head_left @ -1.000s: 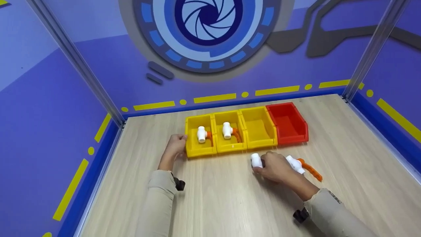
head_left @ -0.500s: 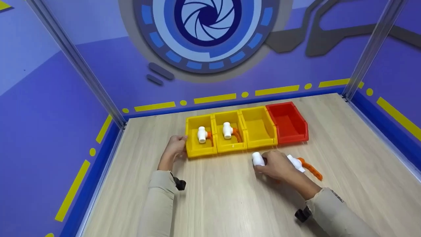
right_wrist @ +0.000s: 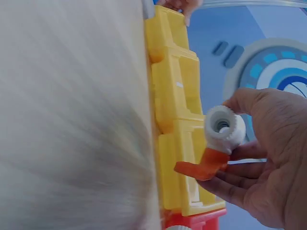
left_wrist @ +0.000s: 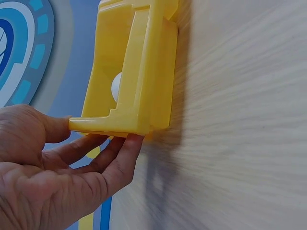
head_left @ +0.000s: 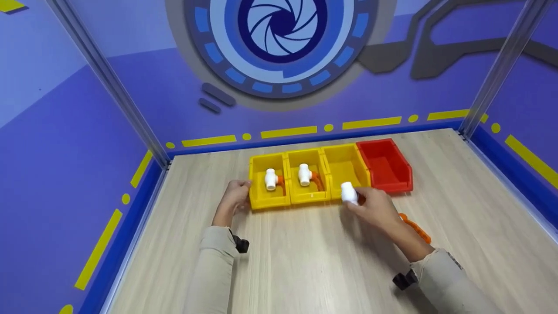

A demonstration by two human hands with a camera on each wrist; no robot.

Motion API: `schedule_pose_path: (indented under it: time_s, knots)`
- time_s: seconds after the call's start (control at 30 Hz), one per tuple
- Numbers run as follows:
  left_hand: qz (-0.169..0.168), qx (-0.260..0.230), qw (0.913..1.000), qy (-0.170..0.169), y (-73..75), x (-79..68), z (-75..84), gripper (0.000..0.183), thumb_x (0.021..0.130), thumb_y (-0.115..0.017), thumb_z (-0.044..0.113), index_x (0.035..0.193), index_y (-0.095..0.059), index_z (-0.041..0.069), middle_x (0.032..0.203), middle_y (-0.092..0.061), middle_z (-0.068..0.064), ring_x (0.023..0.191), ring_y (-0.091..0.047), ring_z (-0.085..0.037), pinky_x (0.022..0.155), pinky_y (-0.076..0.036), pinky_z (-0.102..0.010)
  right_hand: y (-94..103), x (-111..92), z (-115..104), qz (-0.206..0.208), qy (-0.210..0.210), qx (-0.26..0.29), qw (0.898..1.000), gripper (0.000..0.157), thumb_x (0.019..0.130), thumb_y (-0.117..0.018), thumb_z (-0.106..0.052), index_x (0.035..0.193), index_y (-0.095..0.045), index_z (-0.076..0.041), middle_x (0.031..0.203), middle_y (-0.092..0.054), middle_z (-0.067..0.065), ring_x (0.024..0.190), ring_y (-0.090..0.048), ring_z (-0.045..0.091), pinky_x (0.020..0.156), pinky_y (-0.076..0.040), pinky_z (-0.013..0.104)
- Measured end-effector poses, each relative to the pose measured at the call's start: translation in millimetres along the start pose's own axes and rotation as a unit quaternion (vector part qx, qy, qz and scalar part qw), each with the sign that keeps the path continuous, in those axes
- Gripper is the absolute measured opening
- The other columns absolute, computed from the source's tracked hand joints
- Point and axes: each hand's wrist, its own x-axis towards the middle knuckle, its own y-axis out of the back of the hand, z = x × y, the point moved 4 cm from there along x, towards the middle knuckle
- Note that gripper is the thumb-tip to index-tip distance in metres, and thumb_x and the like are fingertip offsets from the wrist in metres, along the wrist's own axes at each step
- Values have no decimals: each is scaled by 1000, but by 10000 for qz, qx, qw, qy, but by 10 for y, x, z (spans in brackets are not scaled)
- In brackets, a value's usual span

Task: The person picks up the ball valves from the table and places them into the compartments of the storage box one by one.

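Note:
My right hand (head_left: 377, 209) holds a white ball valve (head_left: 348, 193) in front of the third yellow bin (head_left: 342, 168), overlapping its front edge in the head view. In the right wrist view the thumb and fingers pinch the valve's white body, and its orange lever (right_wrist: 204, 165) points away from the palm. My left hand (head_left: 235, 194) grips the side wall of the leftmost yellow bin (left_wrist: 158, 86), thumb at the rim and fingers against the outside. One white valve (head_left: 270, 179) lies in that bin, and a similar valve (head_left: 304, 175) in the second yellow bin (head_left: 308, 198).
A red bin (head_left: 383, 172) closes the right end of the row. On the table (head_left: 283, 261) behind my right hand lies one more valve, mostly hidden, its orange lever (head_left: 416, 229) showing. A blue-purple panel (head_left: 296, 109) stands behind the bins.
My right hand has lifted the ball valve and carried it forward from the table to the third yellow bin's front edge. The left hand has kept its grip on the leftmost bin.

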Motion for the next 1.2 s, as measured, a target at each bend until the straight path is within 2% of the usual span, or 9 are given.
schedule_pose_path:
  time_s: [0.2, 0.43, 0.57, 0.77, 0.87, 1.07, 1.2]
  knots:
    - [43, 82, 9999, -59, -11, 6, -13, 52, 116, -43, 31, 161, -44, 5, 144, -60, -12, 115, -59, -23, 93, -52, -38, 71, 137, -13, 222, -198, 471, 9984, 60, 98, -76, -33, 147, -62, -1, 131, -72, 19, 108, -64, 33, 104, -59, 53]
    - [102, 148, 9996, -220, -21, -14, -12, 49, 116, -43, 30, 157, -50, 3, 134, -61, -12, 106, -58, -22, 90, -50, -39, 51, 315, -18, 428, -189, 509, 9976, 64, 99, -74, -29, 153, -55, -1, 139, -69, 22, 115, -65, 38, 108, -56, 55]
    - [140, 124, 9997, -179, -18, -20, -8, 49, 116, -43, 30, 157, -49, 3, 132, -59, -13, 104, -55, -22, 89, -49, -40, 7, 438, -27, 259, -413, 551, 9973, 68, 101, -72, -29, 159, -48, -3, 147, -64, 22, 123, -64, 38, 111, -54, 56]
    - [221, 139, 9996, -46, -43, -14, -5, 53, 116, -44, 31, 162, -43, 5, 144, -59, -10, 115, -56, -23, 94, -51, -39, -81, 630, -27, 14, -659, 465, 9967, 69, 105, -69, -30, 164, -41, -8, 151, -60, 18, 125, -63, 37, 113, -52, 55]
    - [266, 171, 9995, -29, -50, -10, -5, 53, 116, -44, 32, 161, -44, 6, 146, -60, -9, 119, -57, -23, 94, -52, -38, -127, 713, -38, 102, -564, 274, 9980, 64, 105, -68, -29, 161, -46, -7, 145, -63, 18, 120, -63, 37, 111, -54, 55]
    - [292, 154, 9994, -64, -38, -9, 0, 51, 116, -43, 31, 161, -46, 6, 146, -60, -10, 120, -58, -24, 93, -52, -38, -199, 859, -82, 373, -85, -355, 9986, 47, 105, -67, -25, 144, -59, -1, 122, -67, 20, 107, -64, 37, 104, -58, 53]
    - [170, -14, 9998, -130, -45, -28, -6, 52, 116, -42, 28, 162, -43, 4, 151, -59, -12, 126, -60, -25, 98, -54, -39, -263, 954, -69, 252, -55, -599, 9979, 35, 104, -68, -24, 127, -66, 2, 103, -66, 17, 96, -63, 34, 88, -57, 43]
